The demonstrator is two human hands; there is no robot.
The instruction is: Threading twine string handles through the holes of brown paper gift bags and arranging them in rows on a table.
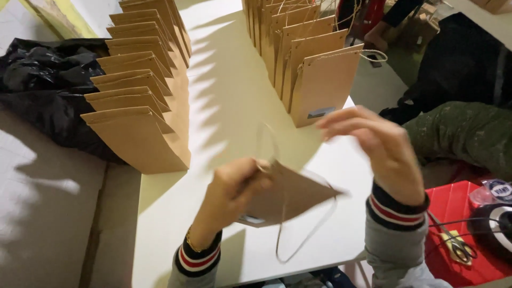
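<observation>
So the left hand (pixel 234 186) has a folded brown paper bag (pixel 290 196) pinched at its left end, fingers closed around the top edge right where the cord handle (pixel 298 234) comes out. The bag sits low over the near part of the white bench (pixel 229 101), tilted, with its long axis running left to right and its pointed far end sticking out toward the right hand. One loop of cord hangs down below the bag, and another thin loop stands up just above the left grip, though it's blurry.

The right hand (pixel 378 144) is up and to the right of the bag, fingers spread loose and open, holding nothing that I can see. It's clearly apart from the bag, hovering above its right tip. So the left hand is the one on the bag, and the free end points at the right hand.

Around that: a row of standing bags without handles (pixel 141 96) runs away on the left of the bench, and a row of standing bags with cord handles (pixel 314 69) runs away on the right, the nearest one just beyond the right hand. A black plastic sack (pixel 42 80) lies far left. A red tray (pixel 458 234) with scissors (pixel 458 248) sits near right, below bench level.
</observation>
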